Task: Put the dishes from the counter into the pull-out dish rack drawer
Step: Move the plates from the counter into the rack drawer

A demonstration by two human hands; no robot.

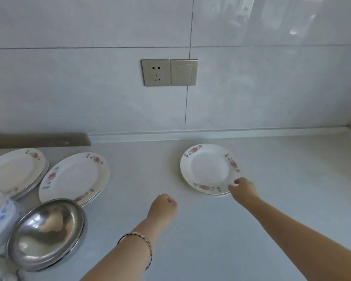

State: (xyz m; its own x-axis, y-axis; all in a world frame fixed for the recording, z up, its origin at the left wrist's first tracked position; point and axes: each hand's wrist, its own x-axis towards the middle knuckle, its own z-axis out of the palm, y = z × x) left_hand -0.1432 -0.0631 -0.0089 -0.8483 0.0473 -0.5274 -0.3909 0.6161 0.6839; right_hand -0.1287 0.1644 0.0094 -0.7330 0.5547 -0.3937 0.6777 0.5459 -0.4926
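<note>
- Head view: my right hand (244,189) reaches to the small stack of white china plates with red flowers on the rim (208,168), which lies flat on the pale grey counter (211,230), well apart from the other dishes. My fingertips (237,181) curl onto its near right edge and pinch the rim.
- The pinch is shallow and on one side only. If I lift like this, I judge the far edge will sag and the glazed rim may slide out.
- There seem to be two plates here. I cannot tell if my fingers reach under the lower one; catching only the top plate could drag or clatter it.
- My left hand (164,205) is curled into a loose fist over the counter and holds nothing, so it gives no support if the plates tip.
- The two larger stacks of flowered white plates (73,175) and the nested shiny steel bowls (47,230) sit to my left, out of this reach.
- The pull-out drawer is out of sight, so carrying the plates down to it on a weak grip risks a knock.
</note>
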